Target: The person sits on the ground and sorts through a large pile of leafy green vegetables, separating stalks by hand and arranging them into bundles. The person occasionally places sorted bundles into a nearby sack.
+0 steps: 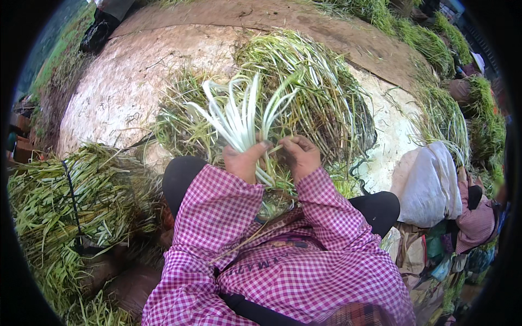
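My left hand (pixel 244 159) grips a fanned bunch of pale white leaf stalks (pixel 236 118), perhaps blanched chives or garlic greens. The tips spread up and away from me, and the lower ends stick out below my fist. Close beside it, my right hand (pixel 301 154) pinches a thin greenish strand (pixel 279 147) between thumb and fingers. Whether that strand is joined to the bunch cannot be told. Just beyond my hands lies a large heap of green and white stalks (pixel 301 81), with looser trimmings (pixel 183 110) to its left.
Left of my knee lies a big pile of stalks (pixel 40 195) with a dark cord (pixel 71 191) across it. A pale ground sheet (pixel 110 93) spreads ahead. On the right are a white cloth sack (pixel 430 187), a seated person (pixel 477 224), and more green bundles (pixel 444 126).
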